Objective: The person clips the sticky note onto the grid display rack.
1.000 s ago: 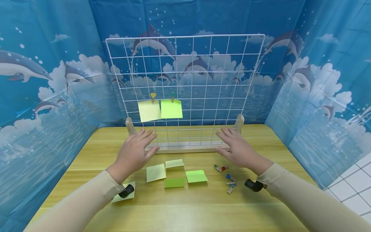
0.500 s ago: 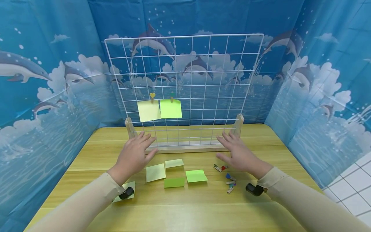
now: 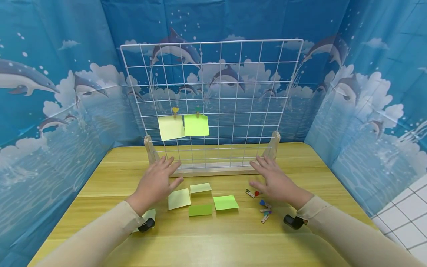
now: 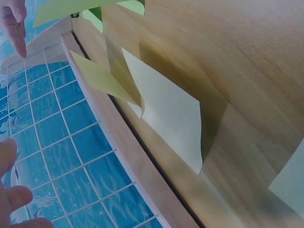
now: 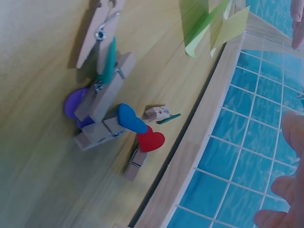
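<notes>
My left hand (image 3: 155,184) hovers with spread fingers in front of the left end of the wire grid panel (image 3: 219,112), holding nothing. Across from it, my right hand (image 3: 277,180) is held the same way, fingers apart, close by the small wooden clothespins (image 3: 265,211). The right wrist view shows these pegs with hearts, among them a blue heart (image 5: 131,118) and a red heart (image 5: 151,139). Between the hands lie several sticky notes: a pale yellow note (image 3: 179,199), a bright green note (image 3: 226,203) and a darker green note (image 3: 200,210).
On the grid hang a pale yellow note (image 3: 171,127) and a green note (image 3: 196,125), each under a heart clothespin. The panel stands in a wooden base (image 3: 217,171) on the wooden table (image 3: 213,244). Another note (image 3: 150,214) is partly hidden under the left wrist.
Both hands have dropped slightly toward me, still spread. The notes and clothespins stay where they were.
</notes>
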`<state>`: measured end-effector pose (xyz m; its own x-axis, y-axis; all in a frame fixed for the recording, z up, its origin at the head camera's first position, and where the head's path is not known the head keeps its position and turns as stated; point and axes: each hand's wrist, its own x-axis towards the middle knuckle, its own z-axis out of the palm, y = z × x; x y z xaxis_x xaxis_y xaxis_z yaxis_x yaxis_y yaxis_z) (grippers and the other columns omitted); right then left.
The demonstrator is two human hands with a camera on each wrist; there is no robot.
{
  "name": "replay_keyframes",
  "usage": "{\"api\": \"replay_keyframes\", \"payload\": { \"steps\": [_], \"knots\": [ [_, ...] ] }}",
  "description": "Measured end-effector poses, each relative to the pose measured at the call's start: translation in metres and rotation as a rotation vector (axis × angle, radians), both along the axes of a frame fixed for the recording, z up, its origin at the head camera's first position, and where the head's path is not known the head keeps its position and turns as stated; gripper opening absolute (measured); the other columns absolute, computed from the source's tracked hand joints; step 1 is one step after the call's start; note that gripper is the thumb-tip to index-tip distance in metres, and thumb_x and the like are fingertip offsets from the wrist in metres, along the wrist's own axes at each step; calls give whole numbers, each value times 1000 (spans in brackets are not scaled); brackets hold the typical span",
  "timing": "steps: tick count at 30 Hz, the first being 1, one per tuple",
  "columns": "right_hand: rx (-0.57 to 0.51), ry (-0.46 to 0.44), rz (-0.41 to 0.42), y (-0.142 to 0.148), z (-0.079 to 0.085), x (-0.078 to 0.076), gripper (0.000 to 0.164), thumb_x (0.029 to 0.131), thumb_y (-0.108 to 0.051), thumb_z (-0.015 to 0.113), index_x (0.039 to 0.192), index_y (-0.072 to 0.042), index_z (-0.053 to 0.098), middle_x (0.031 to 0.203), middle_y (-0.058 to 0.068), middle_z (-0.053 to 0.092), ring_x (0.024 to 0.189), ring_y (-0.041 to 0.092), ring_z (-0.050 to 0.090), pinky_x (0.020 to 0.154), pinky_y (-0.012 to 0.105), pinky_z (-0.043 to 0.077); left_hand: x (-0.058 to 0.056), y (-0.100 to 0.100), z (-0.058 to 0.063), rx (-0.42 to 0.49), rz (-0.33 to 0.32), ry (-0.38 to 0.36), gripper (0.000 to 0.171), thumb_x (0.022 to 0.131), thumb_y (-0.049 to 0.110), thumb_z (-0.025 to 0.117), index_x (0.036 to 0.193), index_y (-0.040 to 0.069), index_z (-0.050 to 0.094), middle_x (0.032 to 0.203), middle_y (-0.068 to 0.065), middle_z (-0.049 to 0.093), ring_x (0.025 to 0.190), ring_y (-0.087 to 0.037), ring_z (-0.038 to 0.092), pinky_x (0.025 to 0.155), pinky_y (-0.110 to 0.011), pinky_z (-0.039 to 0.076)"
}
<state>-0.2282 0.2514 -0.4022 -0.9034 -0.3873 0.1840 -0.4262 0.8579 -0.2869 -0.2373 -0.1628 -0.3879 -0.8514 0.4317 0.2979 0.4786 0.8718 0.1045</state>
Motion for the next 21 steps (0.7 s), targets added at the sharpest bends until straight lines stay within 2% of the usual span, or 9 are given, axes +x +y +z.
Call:
{"api": "replay_keyframes", "payload": {
  "steps": [9,21],
  "knots": [
    [10,-18,9,4,-8,2,76,102,-42,69,163,-9,39,172,26,22,158,57,12,123,76,14,0,0,-7,-10,9,-62,70,103,57,60,159,15,49,165,-22,42,155,-50,33,128,-63,23],
    [27,-43,9,8,-20,3,81,101,-42,70,165,-8,35,173,28,18,159,57,7,124,75,11,1,-2,-15,-44,30,-117,74,103,60,59,161,18,45,168,-22,37,156,-51,30,127,-65,23]
  ]
}}
